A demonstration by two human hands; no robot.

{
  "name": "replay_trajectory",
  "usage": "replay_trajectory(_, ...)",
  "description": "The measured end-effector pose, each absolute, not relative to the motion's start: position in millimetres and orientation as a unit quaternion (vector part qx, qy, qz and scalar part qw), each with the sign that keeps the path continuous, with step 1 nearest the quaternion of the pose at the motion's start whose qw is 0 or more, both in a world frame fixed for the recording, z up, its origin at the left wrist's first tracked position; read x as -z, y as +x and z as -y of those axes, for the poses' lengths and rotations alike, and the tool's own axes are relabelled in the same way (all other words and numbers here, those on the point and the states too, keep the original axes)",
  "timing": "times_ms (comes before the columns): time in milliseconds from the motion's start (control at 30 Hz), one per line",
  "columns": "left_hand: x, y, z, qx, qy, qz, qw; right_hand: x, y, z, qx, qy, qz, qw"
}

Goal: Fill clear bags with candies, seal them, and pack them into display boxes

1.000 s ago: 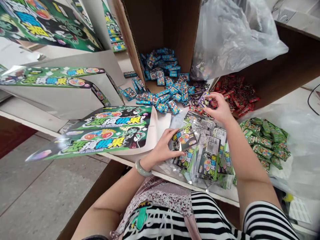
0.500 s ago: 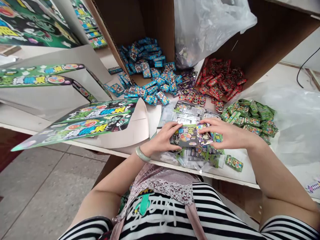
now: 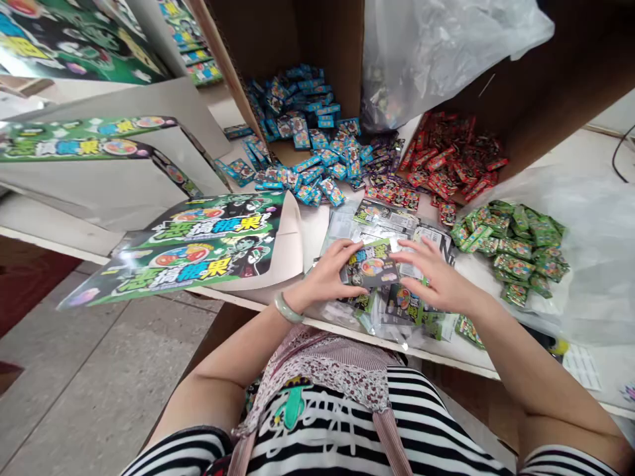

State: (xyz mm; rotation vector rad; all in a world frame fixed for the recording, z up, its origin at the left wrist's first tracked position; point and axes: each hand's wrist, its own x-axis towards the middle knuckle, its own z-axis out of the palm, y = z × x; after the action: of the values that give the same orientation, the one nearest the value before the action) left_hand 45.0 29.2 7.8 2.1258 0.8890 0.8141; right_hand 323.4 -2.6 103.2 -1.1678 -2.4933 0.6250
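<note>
Left hand holds a green-and-black candy packet in a narrow grip, with the fingers across its upper edge. The packet lies flat on a heap of candy packets in clear plastic, at the table's front edge. Right hand stands wide, with the fingers spread and the fingertips just beside the packet's right edge; contact cannot be confirmed. A jade bangle circles the left wrist.

Clock positions are taken from the packet, with 12 o'clock pointing away from the wearer. Purple packets lie at 12 o'clock. Blue packets spread at 11 o'clock, partly inside a cardboard box. Red packets lie at 1 o'clock, below a clear plastic bag. Green packets rest at 3 o'clock on plastic sheeting. A printed candy-label sheet lies at 9 o'clock.
</note>
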Motion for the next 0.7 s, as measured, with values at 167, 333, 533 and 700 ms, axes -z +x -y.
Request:
replay_trajectory(167, -3, 35, -28, -0.358, 0.78, -0.353, 0.373, -89, 309, -48, -0.283, -0.48, 0.773, 0.303)
replay_trajectory(333, -1, 20, -21, -0.425, 0.732, -0.35, 0.401, -48, 260, -187, -0.323, -0.647, 0.584, 0.367)
replay_trajectory(533, 0, 8, -11, -0.415, 0.724, -0.362, 0.417, -5, 197, -295, -0.291, -0.706, 0.532, 0.365)
replay_trajectory(700, 2, 1, -12, -0.408, 0.721, -0.359, 0.43, 5, 192, -303, -0.273, -0.697, 0.521, 0.411)
